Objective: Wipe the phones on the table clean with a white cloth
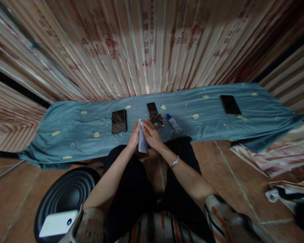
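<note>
Near the front edge of the cloth-covered bench, my left hand (134, 136) and my right hand (151, 134) are closed together around a pale, whitish-lavender flat thing (143, 143). Its lower end hangs down between my wrists, and its upper part is mostly hidden by fingers; I cannot make out its kind. Just beyond my right hand lies a dark, hinged, checkered thing (156, 120), opened out in two parts. To its right rests a clear bottle with a blue cap (174, 123), on its side. A black phone (119, 121) lies left of my hands.
The bench bears a teal cloth (91, 145) with yellow prints. Another dark phone (230, 105) lies at the far right. At lower left, a white phone (57, 223) sits on a round black stool (66, 189). A pleated curtain (131, 50) hangs close behind the bench.
</note>
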A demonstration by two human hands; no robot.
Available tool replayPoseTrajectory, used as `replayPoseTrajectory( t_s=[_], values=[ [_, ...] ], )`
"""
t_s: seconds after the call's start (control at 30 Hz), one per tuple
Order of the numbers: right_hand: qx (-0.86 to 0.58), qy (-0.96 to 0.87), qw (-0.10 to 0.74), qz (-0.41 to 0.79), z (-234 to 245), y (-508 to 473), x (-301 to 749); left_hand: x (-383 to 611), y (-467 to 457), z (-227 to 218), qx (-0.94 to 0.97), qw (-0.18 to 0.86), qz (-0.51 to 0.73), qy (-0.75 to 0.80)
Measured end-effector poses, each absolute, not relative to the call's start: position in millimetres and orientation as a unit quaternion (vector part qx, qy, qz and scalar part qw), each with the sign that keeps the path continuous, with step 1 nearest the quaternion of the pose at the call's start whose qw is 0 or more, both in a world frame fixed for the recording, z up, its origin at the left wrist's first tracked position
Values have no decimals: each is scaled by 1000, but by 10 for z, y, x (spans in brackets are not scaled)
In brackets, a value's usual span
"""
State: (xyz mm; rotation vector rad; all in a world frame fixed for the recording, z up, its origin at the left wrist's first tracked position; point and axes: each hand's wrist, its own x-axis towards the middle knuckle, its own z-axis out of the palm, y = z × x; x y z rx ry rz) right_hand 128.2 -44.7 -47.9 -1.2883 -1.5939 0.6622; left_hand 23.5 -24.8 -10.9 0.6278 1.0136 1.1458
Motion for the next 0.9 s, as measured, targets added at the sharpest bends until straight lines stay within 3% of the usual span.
replayPoseTrajectory(
  t_s=[0.23, 0.9],
  values=[
    [-492, -702, 444, 262, -423, -587, 1154, 220, -248, -34, 235, 636, 522, 517],
    [-391, -775, 427, 255, -285, -1069, 1177, 184, -272, 157, 182, 708, 482, 483]
  ],
)
